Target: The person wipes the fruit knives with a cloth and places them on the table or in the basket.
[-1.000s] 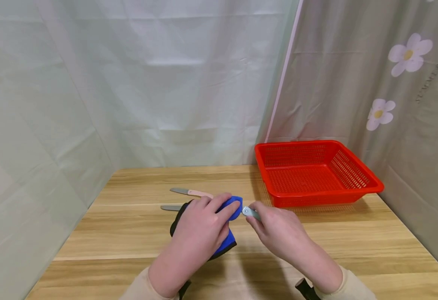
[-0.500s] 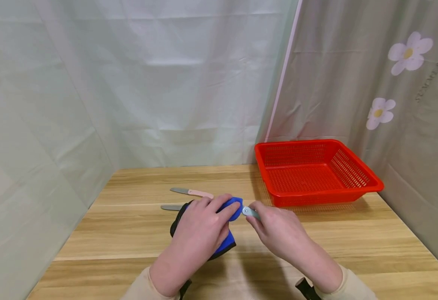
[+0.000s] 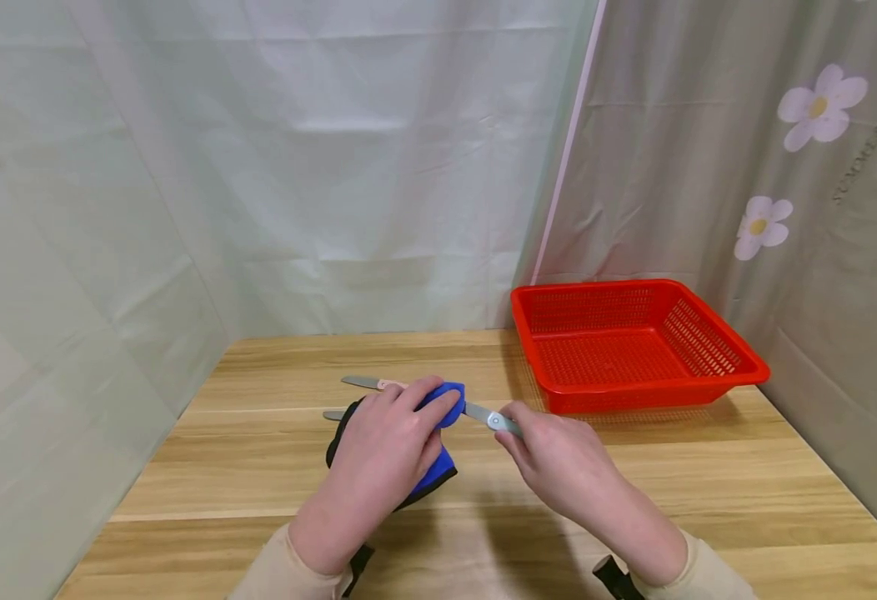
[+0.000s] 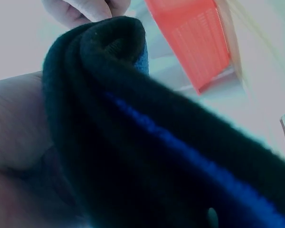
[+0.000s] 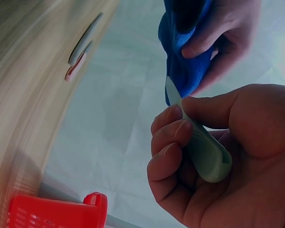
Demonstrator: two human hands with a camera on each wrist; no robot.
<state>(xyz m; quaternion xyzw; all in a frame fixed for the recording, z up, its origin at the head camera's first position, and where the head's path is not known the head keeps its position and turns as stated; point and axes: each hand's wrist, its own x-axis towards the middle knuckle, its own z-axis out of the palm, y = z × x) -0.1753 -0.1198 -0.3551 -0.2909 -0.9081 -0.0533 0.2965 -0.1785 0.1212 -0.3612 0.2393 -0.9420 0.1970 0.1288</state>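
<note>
My right hand (image 3: 562,458) grips the pale green handle of a folding knife (image 3: 497,420), its blade opened out and pointing left. In the right wrist view the fingers curl round the knife handle (image 5: 206,154), thumb near the blade's base. Around the blade's far part, my left hand (image 3: 378,454) pinches a blue cloth (image 3: 437,473) with a black edge. A short stretch of bare blade shows between cloth and handle; the tip is hidden. Folds of the dark-edged cloth (image 4: 180,114) fill much of the left wrist view.
Beyond my left hand lie a pink-handled knife (image 3: 363,382) and another knife (image 3: 333,415), partly covered by hand and cloth. A red plastic basket (image 3: 648,400) stands at the right rear of the wooden table (image 3: 206,467). Curtains hang behind and at both sides.
My left hand and the cloth have slid left along the blade, away from the handle, so more blade is bare. My right hand has stayed nearly still.
</note>
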